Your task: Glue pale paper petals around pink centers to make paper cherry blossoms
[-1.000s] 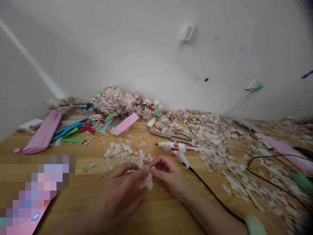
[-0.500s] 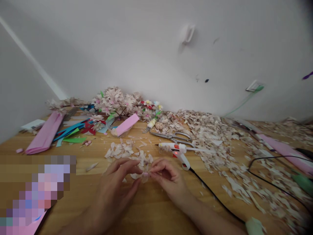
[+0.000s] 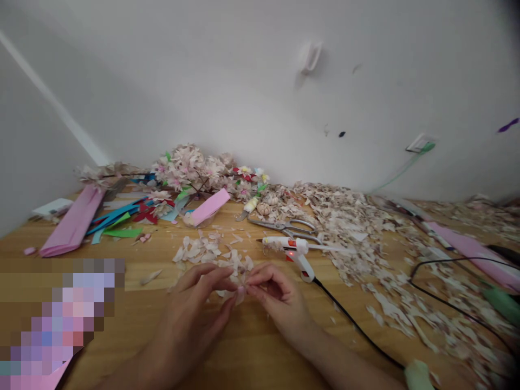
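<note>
A small paper flower (image 3: pixel 240 294), pale with a pinkish middle, is between my two hands, just above the wooden table. My right hand (image 3: pixel 278 298) pinches it at its right side between thumb and forefinger. From the left, the curled fingertips and thumb of my left hand (image 3: pixel 195 309) close on its edge; the exact contact is partly hidden. Loose pale petals (image 3: pixel 199 250) lie just beyond my fingers. To the right of them rests a white glue gun (image 3: pixel 290 246), its red light lit, with a black cord running toward me.
Scissors (image 3: pixel 284 225) lie behind the glue gun. Dried petal scraps (image 3: pixel 345 216) spread over the right side. Finished flowers on branches (image 3: pixel 187 168) stand against the wall. Pink crepe paper (image 3: pixel 75 222) and blue strips (image 3: pixel 116 214) lie at left. A blurred-out screen (image 3: pixel 60 325) sits front left.
Both hands stay almost in place around the flower, with only slight finger movement. The flower has turned a little. The whole view has shifted slightly.
</note>
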Demonstrator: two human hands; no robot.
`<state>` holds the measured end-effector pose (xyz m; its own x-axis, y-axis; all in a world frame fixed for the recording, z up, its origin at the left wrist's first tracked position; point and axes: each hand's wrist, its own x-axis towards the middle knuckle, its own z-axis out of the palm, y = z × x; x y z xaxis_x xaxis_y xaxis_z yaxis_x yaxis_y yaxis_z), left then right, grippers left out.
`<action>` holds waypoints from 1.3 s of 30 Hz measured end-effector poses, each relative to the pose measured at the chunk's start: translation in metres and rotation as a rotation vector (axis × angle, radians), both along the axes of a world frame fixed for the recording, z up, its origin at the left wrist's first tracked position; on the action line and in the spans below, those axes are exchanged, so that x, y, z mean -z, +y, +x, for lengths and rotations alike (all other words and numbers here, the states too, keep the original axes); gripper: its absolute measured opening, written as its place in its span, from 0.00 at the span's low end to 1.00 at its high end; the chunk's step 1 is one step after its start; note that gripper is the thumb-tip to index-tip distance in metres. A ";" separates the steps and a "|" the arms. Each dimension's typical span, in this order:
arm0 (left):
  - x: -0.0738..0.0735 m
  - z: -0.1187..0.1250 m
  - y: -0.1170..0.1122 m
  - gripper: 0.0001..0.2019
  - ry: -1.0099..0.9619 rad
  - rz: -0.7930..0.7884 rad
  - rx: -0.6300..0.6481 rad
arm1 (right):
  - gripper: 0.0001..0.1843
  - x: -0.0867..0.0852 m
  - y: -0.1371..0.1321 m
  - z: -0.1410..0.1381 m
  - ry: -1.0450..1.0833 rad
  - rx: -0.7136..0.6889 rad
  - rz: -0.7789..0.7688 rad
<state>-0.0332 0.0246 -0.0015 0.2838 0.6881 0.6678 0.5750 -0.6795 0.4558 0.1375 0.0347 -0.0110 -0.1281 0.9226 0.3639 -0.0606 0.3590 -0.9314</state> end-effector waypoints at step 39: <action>0.004 -0.010 0.002 0.24 -0.138 -0.315 0.019 | 0.02 -0.001 0.002 0.003 -0.117 0.091 -0.077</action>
